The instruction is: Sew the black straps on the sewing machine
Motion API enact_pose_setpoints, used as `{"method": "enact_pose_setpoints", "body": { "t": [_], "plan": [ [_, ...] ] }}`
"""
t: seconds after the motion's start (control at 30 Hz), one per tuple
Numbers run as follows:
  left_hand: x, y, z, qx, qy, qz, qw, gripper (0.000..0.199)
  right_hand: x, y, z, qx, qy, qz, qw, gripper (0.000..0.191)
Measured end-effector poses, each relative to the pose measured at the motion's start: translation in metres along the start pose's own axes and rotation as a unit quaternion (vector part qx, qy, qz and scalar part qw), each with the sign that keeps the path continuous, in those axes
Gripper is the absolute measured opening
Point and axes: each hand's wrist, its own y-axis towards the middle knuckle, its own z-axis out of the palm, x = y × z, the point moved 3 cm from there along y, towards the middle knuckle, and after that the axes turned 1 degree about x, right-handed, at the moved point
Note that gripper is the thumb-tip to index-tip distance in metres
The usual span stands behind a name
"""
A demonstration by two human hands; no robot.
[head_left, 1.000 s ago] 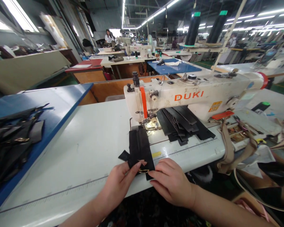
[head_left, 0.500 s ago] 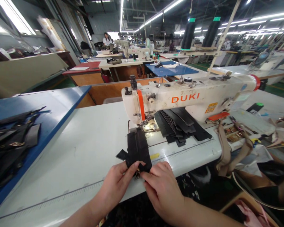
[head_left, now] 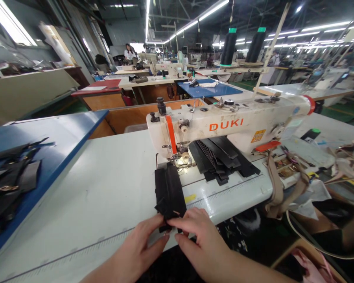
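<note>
A black fabric piece (head_left: 169,188) lies on the pale sewing table, its far end beside the needle area of the white sewing machine (head_left: 194,122). My left hand (head_left: 144,243) pinches the near end of this piece at the table's front edge. Close on its right, my right hand (head_left: 202,236) grips the same end between thumb and fingers. The small metal part there is mostly hidden by my fingertips. Several black strips (head_left: 221,157) lie fanned out under the machine's arm.
Black pieces with metal parts (head_left: 11,181) lie on a blue table (head_left: 76,125) at the left. To the right are a small parts tray (head_left: 283,167) and beige straps (head_left: 273,188). Two black thread cones (head_left: 228,47) stand behind the machine. A person (head_left: 129,53) is far back.
Both hands have moved slightly down and toward me with the near end of the black piece. The small black tab that stuck out left now lies folded against the piece. The view has shifted a little.
</note>
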Motion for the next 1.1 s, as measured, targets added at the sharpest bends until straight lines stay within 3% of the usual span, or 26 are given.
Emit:
{"method": "enact_pose_setpoints", "body": {
  "t": [0.07,0.27,0.47,0.63,0.77,1.1],
  "plan": [
    [0.003,0.000,0.003,-0.003,0.009,-0.003,1.000,0.028,0.000,0.002,-0.002,0.004,0.005,-0.006,1.000,0.046],
    [0.000,0.009,0.013,-0.065,-0.047,-0.020,0.997,0.008,0.000,0.007,-0.012,0.018,0.017,-0.029,0.999,0.036],
    [0.003,0.020,0.011,-0.039,-0.184,-0.089,0.978,0.019,-0.012,0.007,-0.027,-0.035,-0.022,-0.068,0.997,0.031],
    [0.004,0.028,0.009,-0.052,-0.254,-0.135,0.957,0.022,-0.018,0.014,-0.009,0.006,-0.125,-0.105,0.987,0.040],
    [0.003,0.029,0.009,-0.049,-0.256,-0.140,0.955,0.025,-0.019,0.024,-0.001,-0.018,-0.151,-0.110,0.982,0.027],
    [-0.002,0.030,0.003,-0.044,-0.249,-0.134,0.958,0.030,-0.018,0.031,0.000,-0.043,-0.163,-0.102,0.980,0.021]
  ]
}}
